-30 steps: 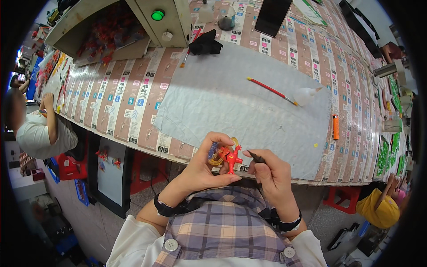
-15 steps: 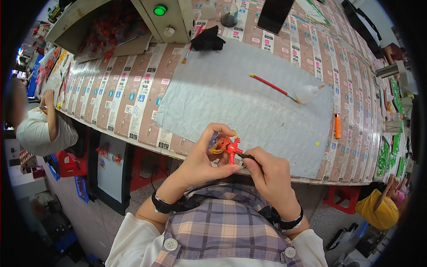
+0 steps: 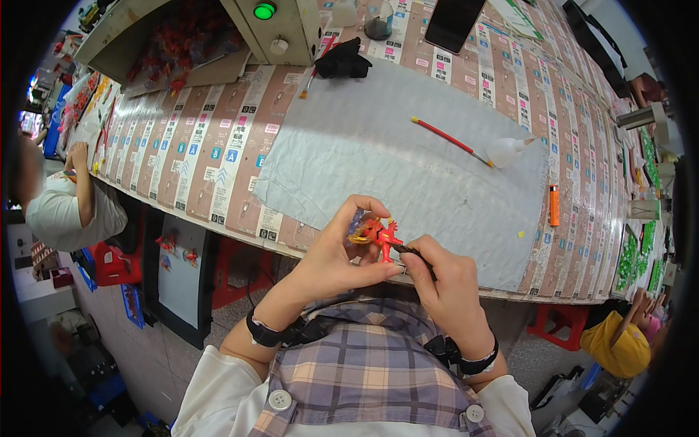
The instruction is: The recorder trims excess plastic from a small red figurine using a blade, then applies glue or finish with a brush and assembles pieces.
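Observation:
My left hand [image 3: 337, 251] grips a small red and orange toy figure [image 3: 376, 234] between thumb and fingers, just above the near edge of the table. My right hand [image 3: 445, 280] pinches a thin dark tool [image 3: 409, 251] whose tip touches the figure's lower part. Both hands sit close together over the edge of a grey cloth mat [image 3: 378, 156]. Black bands are on both wrists.
On the mat lie a red-handled brush [image 3: 445, 138] and a small clear bottle [image 3: 506, 151]; an orange lighter [image 3: 554, 205] lies to the right. A black cloth [image 3: 342, 60], a box with a green light [image 3: 265, 12] and a tray of red parts [image 3: 186, 40] stand farther back. A person [image 3: 69, 204] sits at left, another person in yellow [image 3: 619, 342] at lower right.
The hands and the figure stayed at the table's near edge, with only slight shifts of the fingers and the tool against the figure.

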The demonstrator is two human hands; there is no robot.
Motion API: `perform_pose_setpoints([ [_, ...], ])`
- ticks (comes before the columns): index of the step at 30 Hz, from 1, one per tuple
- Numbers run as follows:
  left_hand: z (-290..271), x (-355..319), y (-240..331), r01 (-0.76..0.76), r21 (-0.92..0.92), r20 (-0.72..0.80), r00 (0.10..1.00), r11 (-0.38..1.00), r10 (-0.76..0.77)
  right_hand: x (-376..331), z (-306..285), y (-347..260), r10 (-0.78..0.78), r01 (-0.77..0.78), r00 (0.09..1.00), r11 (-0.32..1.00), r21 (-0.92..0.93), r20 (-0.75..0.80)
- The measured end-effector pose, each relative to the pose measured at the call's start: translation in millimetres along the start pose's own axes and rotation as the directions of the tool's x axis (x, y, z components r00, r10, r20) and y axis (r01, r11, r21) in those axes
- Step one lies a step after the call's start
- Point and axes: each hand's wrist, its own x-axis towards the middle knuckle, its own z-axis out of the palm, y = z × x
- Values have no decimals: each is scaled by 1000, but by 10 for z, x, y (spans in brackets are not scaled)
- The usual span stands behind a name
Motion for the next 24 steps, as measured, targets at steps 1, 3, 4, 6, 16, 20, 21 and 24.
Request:
perform_pose_setpoints([
  [1,-4,1,-4,1,-2,4,1000,1000,0,1,-2,3,3,-3,1000,1000,1,0],
  [3,-1,-2,-1,14,-61,12,1000,998,-13,0,-15,-4,19,-19,1000,1000,12,13],
  [4,5,-9,8,26,-116,14,1000,993,-25,2,-21,-9,25,-26,999,1000,17,20],
  [6,-1,-17,12,41,-168,32,999,985,-36,3,-39,-20,32,-33,999,999,33,43],
  [16,-48,-33,36,54,-174,103,994,983,-37,9,-106,-90,52,-53,990,999,5,135],
  [20,-63,-26,36,59,-135,117,992,989,-43,9,-127,-63,60,-65,981,998,22,187],
  [21,-61,-25,42,64,-126,117,992,990,-49,11,-136,-49,83,-96,973,994,49,216],
  [24,-72,-32,46,48,-67,114,993,997,-40,49,-176,-30,153,-220,931,960,174,333],
])
